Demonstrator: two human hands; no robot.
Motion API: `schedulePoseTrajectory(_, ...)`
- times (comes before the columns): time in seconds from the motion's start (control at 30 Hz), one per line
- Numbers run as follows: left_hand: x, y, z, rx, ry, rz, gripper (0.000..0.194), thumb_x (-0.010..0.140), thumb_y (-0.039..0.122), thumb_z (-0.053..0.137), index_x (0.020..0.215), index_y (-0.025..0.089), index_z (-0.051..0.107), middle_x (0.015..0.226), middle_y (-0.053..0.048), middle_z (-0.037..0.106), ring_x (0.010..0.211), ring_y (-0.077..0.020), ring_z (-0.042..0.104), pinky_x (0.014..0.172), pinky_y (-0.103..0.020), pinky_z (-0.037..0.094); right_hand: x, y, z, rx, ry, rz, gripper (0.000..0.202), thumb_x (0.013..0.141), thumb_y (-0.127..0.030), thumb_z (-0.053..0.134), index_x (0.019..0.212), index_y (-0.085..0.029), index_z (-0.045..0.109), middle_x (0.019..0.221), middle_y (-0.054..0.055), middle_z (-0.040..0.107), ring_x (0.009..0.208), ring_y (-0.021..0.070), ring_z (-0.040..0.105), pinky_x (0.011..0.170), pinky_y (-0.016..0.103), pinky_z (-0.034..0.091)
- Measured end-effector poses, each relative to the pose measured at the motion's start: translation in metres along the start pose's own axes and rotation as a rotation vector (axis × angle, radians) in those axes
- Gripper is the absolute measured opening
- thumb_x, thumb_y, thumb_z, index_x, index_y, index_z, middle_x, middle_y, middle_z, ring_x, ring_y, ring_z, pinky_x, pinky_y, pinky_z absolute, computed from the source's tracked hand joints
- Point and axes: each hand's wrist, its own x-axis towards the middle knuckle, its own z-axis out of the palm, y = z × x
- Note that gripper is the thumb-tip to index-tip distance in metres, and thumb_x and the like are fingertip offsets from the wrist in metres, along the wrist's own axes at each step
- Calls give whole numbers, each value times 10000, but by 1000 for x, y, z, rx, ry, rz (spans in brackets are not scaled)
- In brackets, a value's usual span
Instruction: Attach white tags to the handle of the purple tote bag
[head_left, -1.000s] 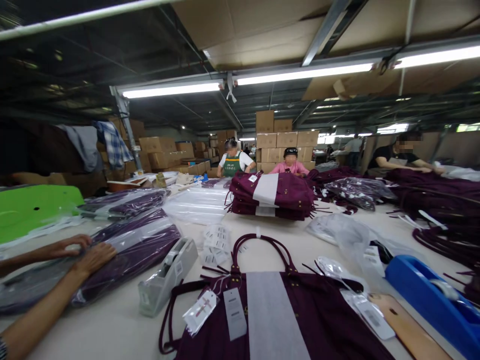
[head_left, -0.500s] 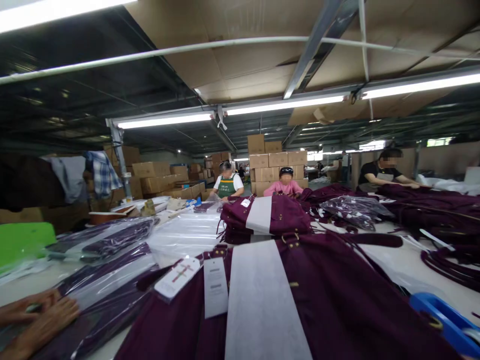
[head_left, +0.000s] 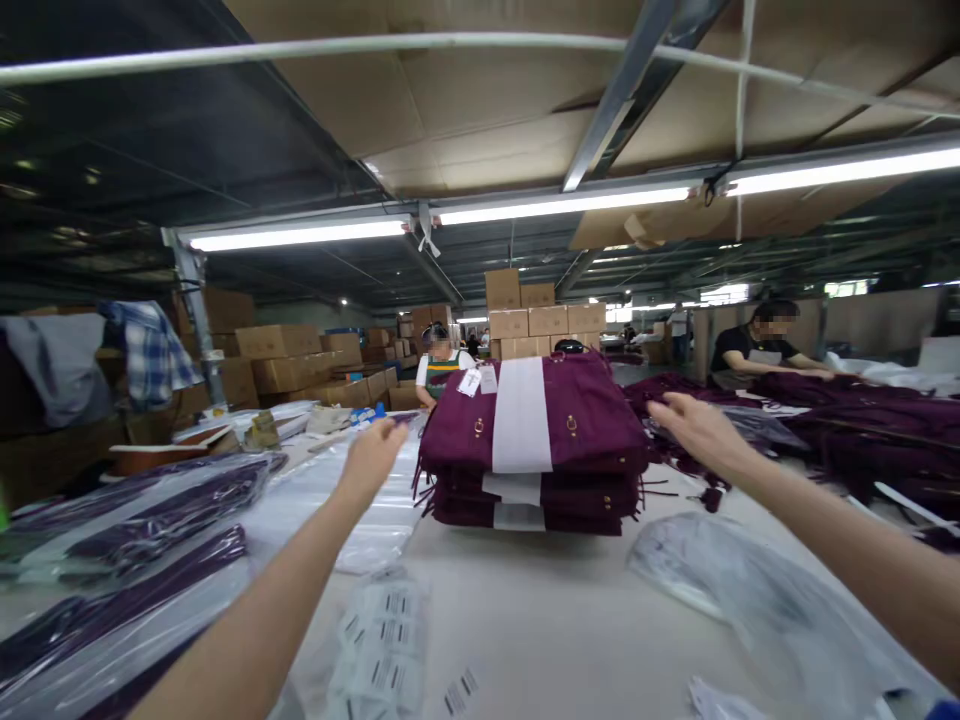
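Observation:
A stack of several burgundy bags lies in front of me, with a white paper band around the top one. White hang tags lie on its upper left part. My left hand is raised left of the stack, open and apart from it, its fingers pointing inward. On the other side, my right hand is open in the air just beyond the stack's right edge. Neither hand holds anything that I can see.
Plastic-wrapped burgundy bags lie on the left, beside clear plastic bags. Printed stickers are near the front. A crumpled plastic bag lies right. Burgundy pieces and a co-worker are farther right.
The top burgundy bag has moved away from me onto the stack. Both my arms have come into view, hands apart from it. A pair of hands at the left edge has left the view.

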Motion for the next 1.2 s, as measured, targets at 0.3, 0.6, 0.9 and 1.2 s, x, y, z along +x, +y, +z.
schedulePoseTrajectory(0.3, -99, -76, 127, -385, -420, -636, 369, 631, 491, 604, 730, 148, 511, 718, -32, 511, 703, -152, 519, 560, -248, 445, -86, 41, 149, -585, -29, -692, 893, 539, -317, 771, 1302, -131, 347, 1365, 192, 334, 1264, 337, 259, 1031, 561, 128)
schedulePoseTrajectory(0.6, -30, -28, 227, -389, -421, -649, 378, 815, 488, 393, 933, 136, 469, 954, -117, 536, 610, -153, 581, 446, -246, 479, -42, 68, 184, -684, -38, -746, 815, 602, -207, 714, 1319, -167, 328, 1358, 214, 329, 1263, 379, 239, 1001, 553, 208)
schedulePoseTrajectory(0.9, 9, -27, 261, -210, -422, -626, 418, 837, 455, 342, 1050, 115, 458, 857, -135, 586, 503, -171, 584, 405, -263, 433, 1, 78, 208, -681, -169, -650, 794, 645, -255, 691, 1331, -147, 306, 1355, 216, 335, 1251, 368, 267, 958, 528, 273)
schedulePoseTrajectory(1.2, -159, 14, 85, -387, -584, -338, 351, 540, 469, 668, 827, 267, 651, 747, -74, 633, 798, -278, 600, 648, -398, 495, -82, 34, 145, -217, -192, -456, 385, 794, -326, 503, 1122, -126, 533, 1271, 177, 457, 1196, 322, 384, 963, 519, 329)
